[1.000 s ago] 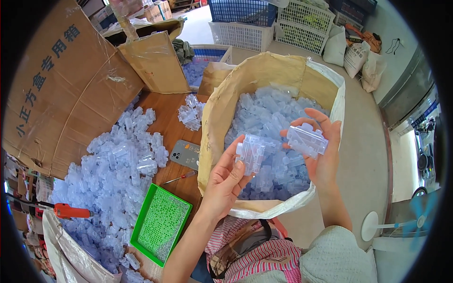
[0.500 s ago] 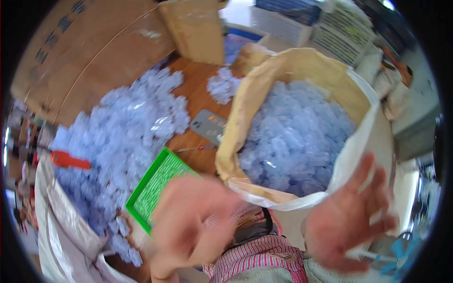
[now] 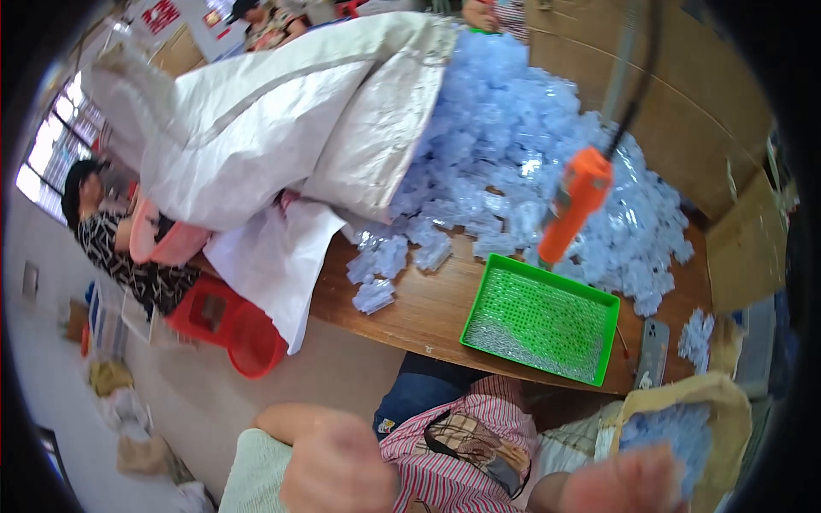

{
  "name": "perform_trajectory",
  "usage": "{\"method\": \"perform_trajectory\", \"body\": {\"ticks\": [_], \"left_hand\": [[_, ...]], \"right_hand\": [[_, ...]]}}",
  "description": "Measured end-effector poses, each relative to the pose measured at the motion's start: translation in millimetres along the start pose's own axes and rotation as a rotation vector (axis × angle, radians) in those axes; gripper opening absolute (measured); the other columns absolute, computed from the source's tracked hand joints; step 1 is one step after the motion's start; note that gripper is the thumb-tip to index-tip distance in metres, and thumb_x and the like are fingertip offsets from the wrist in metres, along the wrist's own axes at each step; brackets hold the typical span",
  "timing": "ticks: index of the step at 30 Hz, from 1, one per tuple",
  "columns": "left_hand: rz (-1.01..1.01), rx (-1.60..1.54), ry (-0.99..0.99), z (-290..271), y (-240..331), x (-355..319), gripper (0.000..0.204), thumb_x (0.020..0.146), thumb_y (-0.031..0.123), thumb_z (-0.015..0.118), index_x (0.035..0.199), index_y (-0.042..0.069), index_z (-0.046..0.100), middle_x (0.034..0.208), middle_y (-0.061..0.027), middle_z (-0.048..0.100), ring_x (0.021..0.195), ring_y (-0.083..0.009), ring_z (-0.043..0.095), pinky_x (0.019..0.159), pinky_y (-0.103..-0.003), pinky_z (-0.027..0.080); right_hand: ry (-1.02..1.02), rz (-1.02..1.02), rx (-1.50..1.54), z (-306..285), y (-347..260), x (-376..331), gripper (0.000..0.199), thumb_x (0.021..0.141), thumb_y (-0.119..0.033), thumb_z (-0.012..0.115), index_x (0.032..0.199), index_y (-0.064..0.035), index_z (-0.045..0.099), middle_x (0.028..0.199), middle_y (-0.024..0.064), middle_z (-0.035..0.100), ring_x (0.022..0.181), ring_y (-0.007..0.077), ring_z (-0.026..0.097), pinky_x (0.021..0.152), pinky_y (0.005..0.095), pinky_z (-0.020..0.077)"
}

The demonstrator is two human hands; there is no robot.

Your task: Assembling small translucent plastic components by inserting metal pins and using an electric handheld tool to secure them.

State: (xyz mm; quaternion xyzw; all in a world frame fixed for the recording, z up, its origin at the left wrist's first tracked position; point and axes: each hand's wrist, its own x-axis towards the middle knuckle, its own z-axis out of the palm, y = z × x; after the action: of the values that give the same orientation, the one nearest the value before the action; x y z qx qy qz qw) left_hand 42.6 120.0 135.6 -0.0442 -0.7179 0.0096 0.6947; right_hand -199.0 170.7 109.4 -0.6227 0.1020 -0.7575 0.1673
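My left hand (image 3: 342, 466) is raised in front of my lap, its fingers smeared by motion. My right hand (image 3: 624, 480) is at the lower right, before the sack (image 3: 727, 402) of see-through bluish plastic pieces; it is blurred too. I make out nothing held in either. A green tray (image 3: 611, 342) of small shiny metal parts lies near the table's front edge. Over its far edge hangs an orange electric screwdriver (image 3: 575, 205) on a black cord. A big heap of bluish plastic pieces (image 3: 505, 111) covers the table behind.
A large white woven sack (image 3: 256, 103) lies across the table's left. A grey phone (image 3: 652, 350) and a thin red-handled tool (image 3: 626, 350) lie right of the tray. Red stools (image 3: 256, 342) stand on the floor; a person (image 3: 128, 231) sits beyond. Cardboard (image 3: 650, 94) walls the back right.
The view has swung left, so the tray and heap appear farther right and the sack of pieces sits at the lower right. Both hands now appear lower in the view.
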Motion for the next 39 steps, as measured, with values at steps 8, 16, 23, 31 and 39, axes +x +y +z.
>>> {"method": "perform_trajectory", "body": {"ticks": [8,16,23,31,39], "left_hand": [[-0.891,0.930,-0.514,-59.0,-84.0,-96.3,0.024,0.074,0.010,0.068,0.097,0.010,0.063,0.092,-0.0059,0.057,0.090,-0.0274,0.051,0.075,-0.037,0.044],[-1.015,1.050,-0.564,-31.2,-153.2,-152.3,0.029,0.072,0.030,0.071,0.083,0.005,0.060,0.090,-0.0079,0.060,0.089,-0.0252,0.053,0.070,-0.037,0.046],[-1.002,1.196,-0.643,-28.6,-168.9,-162.0,0.026,0.075,0.031,0.069,0.076,0.007,0.060,0.074,-0.0076,0.060,0.080,-0.0234,0.056,0.064,-0.035,0.045],[-1.285,0.619,-0.118,-52.4,-122.5,-124.9,0.024,0.084,0.021,0.063,0.101,0.003,0.062,0.087,-0.0109,0.065,0.075,-0.0250,0.062,0.065,-0.035,0.049],[-1.658,-0.226,0.066,-60.2,-54.7,-150.0,0.043,0.087,-0.003,0.051,0.129,0.004,0.044,0.124,-0.0133,0.054,0.104,-0.0146,0.057,0.083,-0.030,0.048]], "right_hand": [[-0.711,0.550,-1.012,44.3,112.0,-57.8,0.028,0.075,-0.018,0.069,0.100,-0.0066,0.061,0.100,0.0068,0.057,0.095,0.0292,0.048,0.085,0.0427,0.0355],[-0.908,0.522,-0.914,42.8,120.6,-81.2,0.014,0.070,-0.010,0.072,0.082,-0.0093,0.064,0.104,0.0061,0.056,0.101,0.0299,0.047,0.087,0.0431,0.0340],[-0.265,0.576,-0.882,17.1,189.0,-5.8,0.061,0.085,-0.017,0.063,0.135,0.0017,0.033,0.134,0.0148,0.042,0.123,0.0284,0.040,0.102,0.0397,0.0319],[-0.051,0.798,-0.373,21.4,325.4,86.8,0.056,0.086,-0.026,0.066,0.131,-0.0050,0.040,0.113,0.0048,0.056,0.106,0.0117,0.050,0.089,0.0308,0.0385],[-0.207,0.805,-0.151,30.4,333.1,98.1,0.047,0.083,-0.018,0.069,0.125,-0.0065,0.049,0.108,0.0058,0.061,0.098,0.0140,0.058,0.088,0.0309,0.0458]]}}
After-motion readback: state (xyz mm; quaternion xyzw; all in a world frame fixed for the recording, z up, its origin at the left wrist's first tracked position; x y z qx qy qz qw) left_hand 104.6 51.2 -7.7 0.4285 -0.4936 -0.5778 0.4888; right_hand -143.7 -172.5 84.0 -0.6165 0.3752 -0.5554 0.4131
